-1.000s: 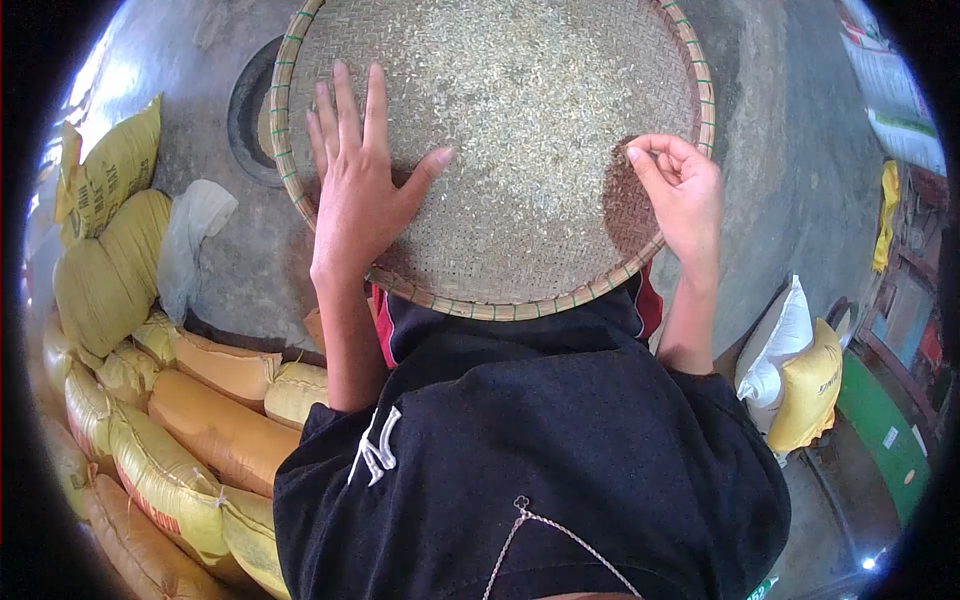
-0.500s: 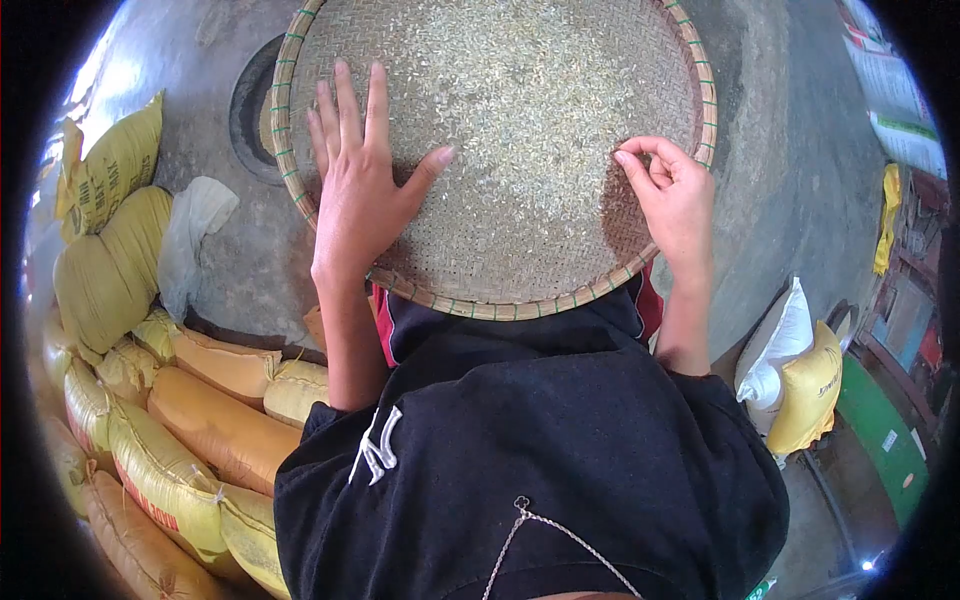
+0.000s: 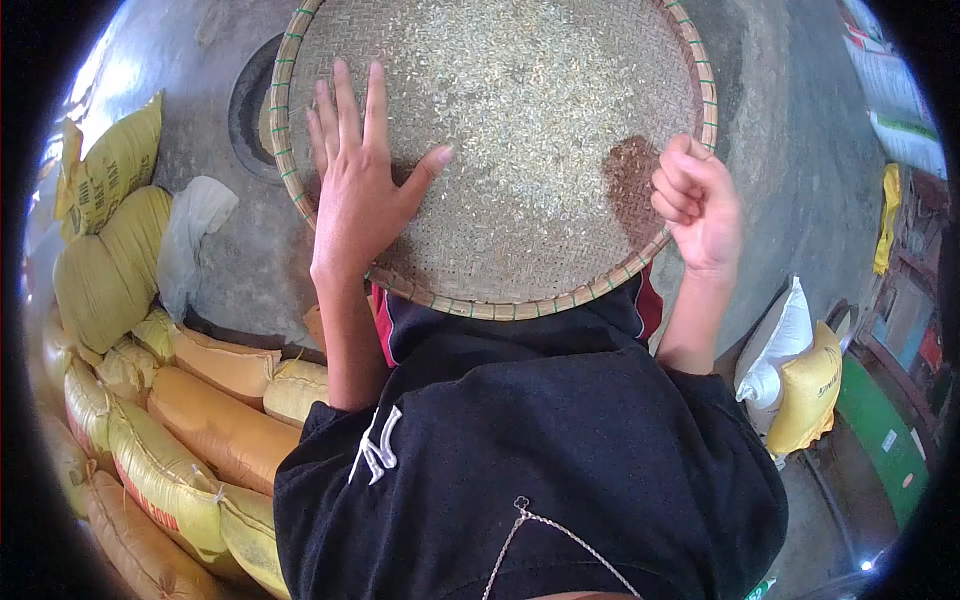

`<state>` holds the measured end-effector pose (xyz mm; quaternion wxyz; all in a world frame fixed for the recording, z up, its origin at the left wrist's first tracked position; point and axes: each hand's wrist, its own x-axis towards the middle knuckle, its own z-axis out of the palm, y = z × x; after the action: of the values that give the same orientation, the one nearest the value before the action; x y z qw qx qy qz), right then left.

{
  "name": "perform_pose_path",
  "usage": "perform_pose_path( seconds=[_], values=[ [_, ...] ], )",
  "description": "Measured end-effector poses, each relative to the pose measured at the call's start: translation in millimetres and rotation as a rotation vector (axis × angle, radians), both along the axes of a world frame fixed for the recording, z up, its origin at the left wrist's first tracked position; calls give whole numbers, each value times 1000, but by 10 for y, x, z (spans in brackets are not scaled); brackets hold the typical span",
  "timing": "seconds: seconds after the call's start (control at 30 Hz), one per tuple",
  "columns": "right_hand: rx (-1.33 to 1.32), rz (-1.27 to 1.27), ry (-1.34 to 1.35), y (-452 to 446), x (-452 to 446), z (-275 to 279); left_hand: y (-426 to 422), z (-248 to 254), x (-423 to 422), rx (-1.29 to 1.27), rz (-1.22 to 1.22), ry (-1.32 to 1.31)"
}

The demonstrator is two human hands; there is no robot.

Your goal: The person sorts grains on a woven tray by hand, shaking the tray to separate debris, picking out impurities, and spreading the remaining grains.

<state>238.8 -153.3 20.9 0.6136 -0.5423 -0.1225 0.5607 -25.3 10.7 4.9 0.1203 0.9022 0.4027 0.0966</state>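
A round woven bamboo winnowing tray, its rim bound with green ties, rests over my lap. Pale grains that look like rice are spread in a loose layer across its middle and far part. My left hand lies open on the tray's left side, fingers spread and thumb toward the grains. Curled closed, my right hand is at the tray's right rim, its shadow falling on the weave. Whatever is in its fingers, if anything, is hidden.
Several filled yellow and orange sacks lie to the left on the concrete floor. A round dark ring-shaped object shows behind the tray's left edge. At the right are a white sack, a yellow sack and a green panel.
My right hand has moved right, from over the grains to the rim, and its fingers have gone from a pinch to a tighter curl. The left hand stays in place.
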Motion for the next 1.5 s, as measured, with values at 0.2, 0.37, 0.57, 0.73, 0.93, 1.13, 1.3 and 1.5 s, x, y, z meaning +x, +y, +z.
perform_pose_path(
  seconds=[0.2, 0.37, 0.57, 0.73, 0.93, 1.13, 1.3, 1.5],
  values=[
    [188, 18, 422, -74, 27, 4, -2, -2, 12, -12, 7, -6],
    [-141, 225, -544, -77, -171, -89, -1, -3, 8, -22, 4, -24],
    [-312, 277, -875, -41, -296, -15, -2, 10, 14, 7, -8, -11],
    [-304, 275, -964, -57, -329, -8, -7, 7, 10, 8, -8, -17],
    [-259, 271, -976, -73, -364, -32, -15, -10, 16, 16, -5, -20],
    [-273, 302, -981, -59, -373, -25, -16, -1, 11, 12, -2, -16],
    [-267, 320, -1050, -37, -407, -37, -14, -12, 8, 17, -2, -13],
    [-257, 264, -838, -56, -350, -52, -12, 1, 7, 13, -5, -16]
  ],
)
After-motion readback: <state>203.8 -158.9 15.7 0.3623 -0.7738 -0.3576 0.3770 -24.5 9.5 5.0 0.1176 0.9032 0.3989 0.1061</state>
